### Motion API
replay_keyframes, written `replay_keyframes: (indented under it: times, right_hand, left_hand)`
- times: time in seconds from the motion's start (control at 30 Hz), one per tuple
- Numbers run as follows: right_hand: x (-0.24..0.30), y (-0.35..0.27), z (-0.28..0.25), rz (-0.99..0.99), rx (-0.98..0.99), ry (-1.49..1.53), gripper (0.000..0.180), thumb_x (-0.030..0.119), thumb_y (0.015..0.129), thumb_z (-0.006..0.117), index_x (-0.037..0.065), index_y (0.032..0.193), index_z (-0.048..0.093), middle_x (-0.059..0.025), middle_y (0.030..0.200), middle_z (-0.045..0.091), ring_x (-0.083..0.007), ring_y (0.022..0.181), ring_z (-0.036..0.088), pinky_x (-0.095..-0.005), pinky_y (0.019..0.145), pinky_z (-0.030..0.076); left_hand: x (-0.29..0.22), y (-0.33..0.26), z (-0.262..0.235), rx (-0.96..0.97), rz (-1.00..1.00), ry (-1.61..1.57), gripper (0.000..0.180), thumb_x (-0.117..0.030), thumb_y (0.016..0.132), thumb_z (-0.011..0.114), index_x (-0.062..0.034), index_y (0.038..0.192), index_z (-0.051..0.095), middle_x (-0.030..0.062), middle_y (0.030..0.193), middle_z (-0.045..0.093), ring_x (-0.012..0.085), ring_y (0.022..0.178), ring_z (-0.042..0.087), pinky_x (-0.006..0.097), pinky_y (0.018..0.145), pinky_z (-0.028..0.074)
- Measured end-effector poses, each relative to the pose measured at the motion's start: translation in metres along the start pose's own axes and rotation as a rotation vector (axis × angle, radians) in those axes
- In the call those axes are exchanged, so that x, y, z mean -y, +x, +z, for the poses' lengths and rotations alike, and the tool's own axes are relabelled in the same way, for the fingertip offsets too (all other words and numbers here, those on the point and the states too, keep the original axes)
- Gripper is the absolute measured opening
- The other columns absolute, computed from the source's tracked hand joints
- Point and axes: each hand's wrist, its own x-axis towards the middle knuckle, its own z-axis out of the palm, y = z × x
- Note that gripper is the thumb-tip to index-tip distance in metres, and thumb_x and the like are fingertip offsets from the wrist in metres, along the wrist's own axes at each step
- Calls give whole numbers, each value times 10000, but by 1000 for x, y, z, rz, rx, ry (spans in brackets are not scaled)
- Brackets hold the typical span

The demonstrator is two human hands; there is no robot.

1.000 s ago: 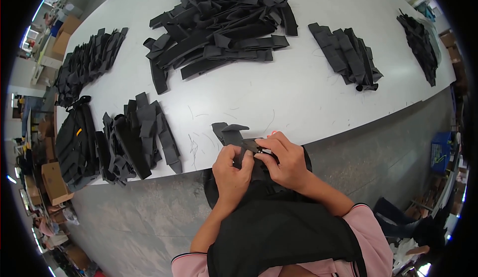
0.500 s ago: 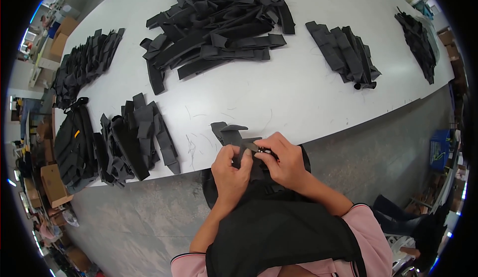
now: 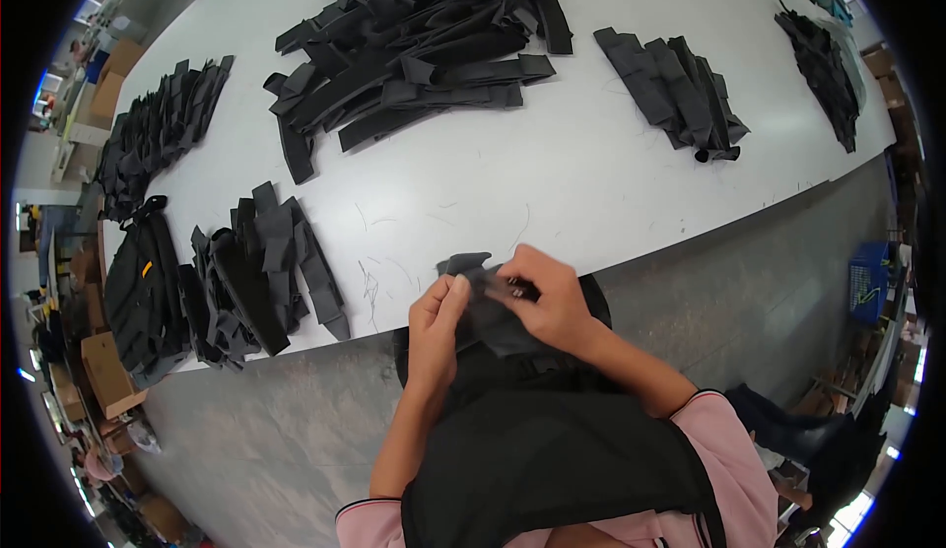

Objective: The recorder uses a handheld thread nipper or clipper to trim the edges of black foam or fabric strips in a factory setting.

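At the table's front edge, my left hand (image 3: 434,327) pinches a dark grey fabric strip (image 3: 501,329) between thumb and fingers. The strip's folded far end stands over the white tabletop, and its lower part hangs toward my lap. My right hand (image 3: 555,302) is closed round small thread snips (image 3: 516,290) with a dark handle. Their blade points left at the strip, close to my left fingertips. Motion blurs the tip, so I cannot tell whether it touches the fabric.
Loose threads (image 3: 370,282) lie on the white table (image 3: 552,193). A large heap of black strips (image 3: 424,55) is at the back, with smaller bundles (image 3: 261,272) left and others (image 3: 675,95) right. A black backpack (image 3: 146,292) sits at the left edge. A blue crate (image 3: 867,282) stands far right.
My left hand has shifted slightly left and up, and its grip on the strip has changed. More of the fabric shows below. The snips' blade has moved and is blurred.
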Motion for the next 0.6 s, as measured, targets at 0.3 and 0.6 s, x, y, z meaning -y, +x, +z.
replay_keyframes:
  times: [0.3,0.6]
  right_hand:
    - [-22,6,19,482,-108,516,205,170,850,638,24,968,553,-28,731,578,-62,651,505,-241,520,402]
    - [-12,-43,-12,202,-47,74,241,78,780,685,34,1001,599,-78,801,645,-124,699,641,-225,629,494]
  left_hand:
    - [25,11,-4,-38,-184,-103,231,-222,916,571,-11,997,623,-2,888,626,54,772,539,212,692,436]
    - [15,13,-8,-190,-86,-142,225,-236,919,581,-28,986,638,-10,813,632,39,707,544,198,631,442]
